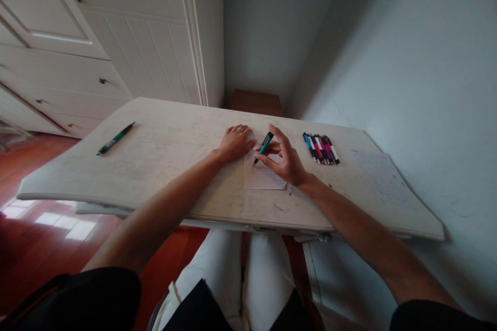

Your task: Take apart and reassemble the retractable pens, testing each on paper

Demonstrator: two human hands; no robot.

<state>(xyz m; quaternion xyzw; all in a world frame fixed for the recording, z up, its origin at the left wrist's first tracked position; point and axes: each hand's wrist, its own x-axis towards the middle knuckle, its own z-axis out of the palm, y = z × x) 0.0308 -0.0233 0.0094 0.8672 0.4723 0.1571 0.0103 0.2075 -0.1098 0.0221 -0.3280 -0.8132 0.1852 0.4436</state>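
Observation:
My right hand (287,161) pinches a green pen with black ends (265,146) between thumb and fingers. The pen is tilted, its lower tip at or just above a small sheet of white paper (264,182); I cannot tell if it touches. Part of the sheet is hidden under that hand. At the paper's upper left, my left hand (235,143) lies palm down with its fingers stretched forward and a ring on one finger. It holds nothing, and its thumb reaches to the sheet's edge.
Right of my hands, several pens (321,149) in blue, white, pink and black lie side by side on the worn white table (174,134). Another green pen (115,138) lies far left. A marked sheet (382,176) is near the wall (427,88). A white cabinet (155,57) stands behind.

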